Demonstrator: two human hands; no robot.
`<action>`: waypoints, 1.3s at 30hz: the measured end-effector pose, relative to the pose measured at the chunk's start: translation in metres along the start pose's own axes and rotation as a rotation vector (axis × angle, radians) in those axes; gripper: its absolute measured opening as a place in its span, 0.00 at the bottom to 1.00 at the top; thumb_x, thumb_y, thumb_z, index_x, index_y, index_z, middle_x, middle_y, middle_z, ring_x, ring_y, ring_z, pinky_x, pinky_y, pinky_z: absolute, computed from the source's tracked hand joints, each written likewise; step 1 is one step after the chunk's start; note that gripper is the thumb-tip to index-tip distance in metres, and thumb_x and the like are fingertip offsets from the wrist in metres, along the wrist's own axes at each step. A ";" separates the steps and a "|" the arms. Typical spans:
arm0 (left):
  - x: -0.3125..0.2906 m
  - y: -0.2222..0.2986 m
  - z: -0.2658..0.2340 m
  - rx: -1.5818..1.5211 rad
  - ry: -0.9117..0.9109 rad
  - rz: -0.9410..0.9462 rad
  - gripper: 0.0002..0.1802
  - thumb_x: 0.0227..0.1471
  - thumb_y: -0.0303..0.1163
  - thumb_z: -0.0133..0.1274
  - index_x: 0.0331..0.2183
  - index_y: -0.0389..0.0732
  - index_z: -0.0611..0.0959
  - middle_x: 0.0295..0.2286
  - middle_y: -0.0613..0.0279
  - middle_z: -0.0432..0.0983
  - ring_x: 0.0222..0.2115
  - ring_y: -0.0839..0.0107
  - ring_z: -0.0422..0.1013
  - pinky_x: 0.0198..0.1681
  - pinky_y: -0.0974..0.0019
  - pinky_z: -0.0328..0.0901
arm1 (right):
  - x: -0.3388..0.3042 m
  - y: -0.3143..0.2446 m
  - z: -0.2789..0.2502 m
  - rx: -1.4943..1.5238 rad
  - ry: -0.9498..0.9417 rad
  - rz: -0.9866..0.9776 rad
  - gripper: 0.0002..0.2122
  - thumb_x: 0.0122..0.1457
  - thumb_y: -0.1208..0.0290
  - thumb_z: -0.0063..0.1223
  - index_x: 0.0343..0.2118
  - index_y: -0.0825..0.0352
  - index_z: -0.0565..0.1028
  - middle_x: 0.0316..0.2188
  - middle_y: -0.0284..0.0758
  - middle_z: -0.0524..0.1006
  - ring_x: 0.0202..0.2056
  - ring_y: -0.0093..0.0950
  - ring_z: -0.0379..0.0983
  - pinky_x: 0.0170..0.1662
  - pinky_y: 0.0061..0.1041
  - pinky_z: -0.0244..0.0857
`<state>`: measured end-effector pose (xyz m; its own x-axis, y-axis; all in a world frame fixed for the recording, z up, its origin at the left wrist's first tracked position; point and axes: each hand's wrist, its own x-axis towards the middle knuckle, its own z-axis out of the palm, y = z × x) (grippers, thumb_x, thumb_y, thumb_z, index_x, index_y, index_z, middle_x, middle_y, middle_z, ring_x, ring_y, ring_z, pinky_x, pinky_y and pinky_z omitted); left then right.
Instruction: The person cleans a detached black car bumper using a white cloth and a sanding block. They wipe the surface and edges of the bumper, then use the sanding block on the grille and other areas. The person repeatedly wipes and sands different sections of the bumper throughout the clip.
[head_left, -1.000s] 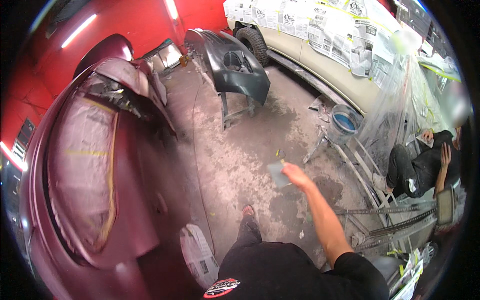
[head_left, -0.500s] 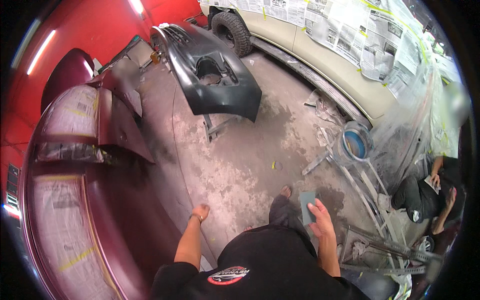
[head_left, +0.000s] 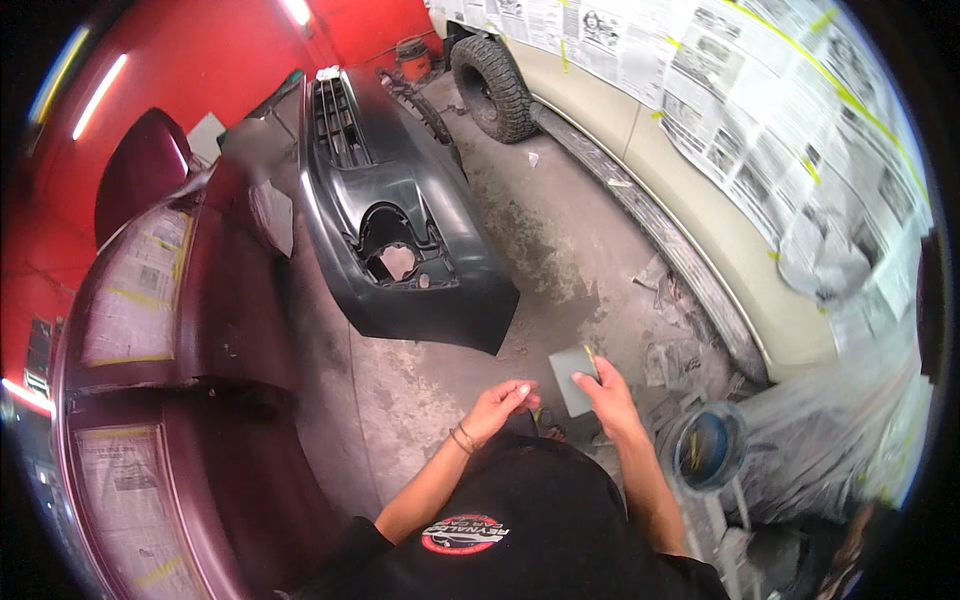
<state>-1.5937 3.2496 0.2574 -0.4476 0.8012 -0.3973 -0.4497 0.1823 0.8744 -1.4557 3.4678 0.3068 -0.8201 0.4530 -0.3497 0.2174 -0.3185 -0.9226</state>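
A flat grey-green rectangle of sandpaper [head_left: 571, 380] is pinched in my right hand [head_left: 606, 398], its thumb lying across the face. Opposite it, a short gap away, is my left hand [head_left: 499, 409], with a bracelet at the wrist. Its fingers are curled together against the thumb, and I cannot make out whether anything small is between them. Beyond both hands lies a black car bumper [head_left: 420, 215], with a grille at its far end and a round lamp opening toward me. Neither hand touches the bumper.
Dark red car panels [head_left: 250, 450] with papered windows stand at left. A beige vehicle [head_left: 690, 215], masked with newspaper [head_left: 725, 90], runs along the right behind a running board [head_left: 650, 215]. A blue bucket [head_left: 708, 447] and plastic sheeting [head_left: 800, 430] are at near right.
I have come closer to the black bumper. Both hands have risen, and the left has swung in toward the right, which still holds the sandpaper. The bucket appears nearer.
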 end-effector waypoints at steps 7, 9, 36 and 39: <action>0.155 0.086 -0.003 -0.124 0.163 0.303 0.12 0.70 0.36 0.57 0.46 0.37 0.85 0.38 0.70 0.81 0.38 0.81 0.74 0.46 0.70 0.69 | 0.156 -0.106 0.019 -0.478 -0.149 -0.217 0.13 0.69 0.68 0.58 0.51 0.68 0.76 0.40 0.36 0.81 0.43 0.22 0.75 0.49 0.29 0.72; 0.195 0.106 -0.019 -0.169 0.119 0.310 0.12 0.70 0.34 0.56 0.48 0.37 0.84 0.42 0.70 0.82 0.42 0.80 0.74 0.50 0.69 0.69 | 0.194 -0.138 0.013 -0.542 -0.221 -0.150 0.14 0.70 0.67 0.58 0.53 0.68 0.76 0.42 0.36 0.82 0.45 0.22 0.75 0.50 0.29 0.71; 0.512 0.390 -0.194 0.365 1.027 0.362 0.14 0.71 0.32 0.55 0.51 0.34 0.83 0.43 0.62 0.82 0.44 0.75 0.76 0.51 0.70 0.70 | 0.785 -0.270 0.016 0.392 -0.450 0.266 0.21 0.75 0.63 0.50 0.64 0.69 0.72 0.56 0.37 0.79 0.56 0.23 0.74 0.60 0.27 0.66; 0.489 0.426 -0.252 0.542 1.203 0.357 0.16 0.71 0.34 0.55 0.53 0.34 0.82 0.43 0.64 0.82 0.44 0.74 0.76 0.51 0.70 0.69 | 0.839 -0.266 0.053 0.505 -0.549 0.456 0.20 0.75 0.64 0.50 0.63 0.70 0.72 0.56 0.36 0.78 0.58 0.22 0.72 0.60 0.27 0.65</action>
<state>-2.1988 3.5757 0.3658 -0.9893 -0.0840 0.1195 0.0629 0.4932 0.8676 -2.2293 3.8880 0.2672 -0.8775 -0.2320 -0.4196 0.4325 -0.7608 -0.4838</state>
